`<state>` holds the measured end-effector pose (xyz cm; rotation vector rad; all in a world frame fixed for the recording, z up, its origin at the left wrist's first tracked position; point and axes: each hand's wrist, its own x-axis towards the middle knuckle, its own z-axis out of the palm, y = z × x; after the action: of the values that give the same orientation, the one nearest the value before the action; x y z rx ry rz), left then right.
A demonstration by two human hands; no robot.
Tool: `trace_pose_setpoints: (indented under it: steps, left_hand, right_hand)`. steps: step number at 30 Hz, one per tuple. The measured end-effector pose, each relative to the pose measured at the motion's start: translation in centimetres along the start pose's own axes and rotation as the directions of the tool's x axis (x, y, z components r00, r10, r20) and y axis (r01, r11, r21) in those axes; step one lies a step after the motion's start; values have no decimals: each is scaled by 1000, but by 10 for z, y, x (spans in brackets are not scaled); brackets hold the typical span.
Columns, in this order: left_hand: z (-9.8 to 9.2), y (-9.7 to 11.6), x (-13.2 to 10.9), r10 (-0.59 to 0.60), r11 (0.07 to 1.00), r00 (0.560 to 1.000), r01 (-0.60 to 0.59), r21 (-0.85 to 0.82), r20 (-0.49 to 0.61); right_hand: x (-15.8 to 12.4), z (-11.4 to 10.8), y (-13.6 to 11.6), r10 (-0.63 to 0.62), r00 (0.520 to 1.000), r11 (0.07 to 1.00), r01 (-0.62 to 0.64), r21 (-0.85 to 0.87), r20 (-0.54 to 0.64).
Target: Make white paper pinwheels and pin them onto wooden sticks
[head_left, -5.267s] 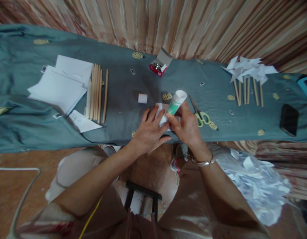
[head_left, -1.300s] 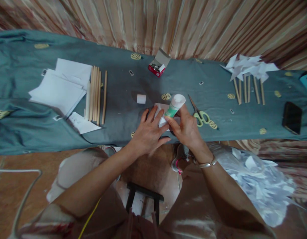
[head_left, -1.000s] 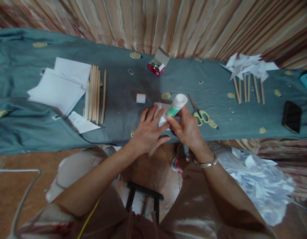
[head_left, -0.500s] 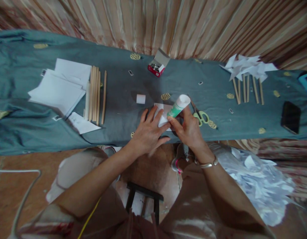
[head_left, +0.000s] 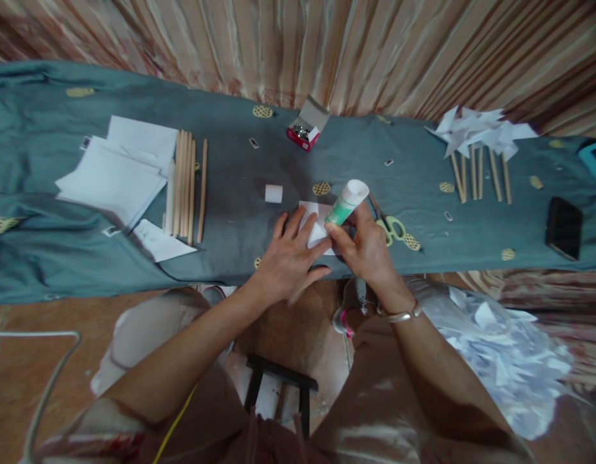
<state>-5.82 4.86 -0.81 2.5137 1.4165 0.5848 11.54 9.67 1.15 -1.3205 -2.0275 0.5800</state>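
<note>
My right hand (head_left: 368, 243) is wrapped round a green and white glue stick (head_left: 346, 203), tilted with its lower end down at a small white paper (head_left: 321, 212). Spread fingers of my left hand (head_left: 292, 258) lie flat on that paper at the table's front edge, covering part of it. The glue stick's tip is hidden by the paper and my fingers. A white cap (head_left: 273, 193) lies on its side beyond my left hand. Just right of my right hand are scissors (head_left: 392, 229) with light green handles, partly hidden behind it.
Left: stacked white sheets (head_left: 114, 180), a paper scrap (head_left: 160, 241) and several wooden sticks (head_left: 184, 187). An open red box (head_left: 305, 132) of small metal pieces stands at the back. Right: paper pinwheels (head_left: 486, 132) on sticks and a black phone (head_left: 563, 227). A plastic bag (head_left: 510, 361) of paper sits below.
The top of the glue stick has shifted very slightly up and left, my right hand with it. My left hand stays flat on the paper.
</note>
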Motion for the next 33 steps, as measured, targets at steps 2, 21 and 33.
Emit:
trace_pose_setpoints:
  steps: [2,21,33]
  left_hand:
    - [1,-1,-1,-2,1000,1000,2,-18,-4]
    - [-1,1,1,-3,1000,1000,3,1,8]
    - [1,-2,2,-9,1000,1000,10,-17,17]
  right_hand:
    - [1,1,0,-2,1000,1000,2,-7,-11]
    - [8,7,-4,59,998,998,-59,32,5]
    - [10,3,0,266,963,755,-227,615,29]
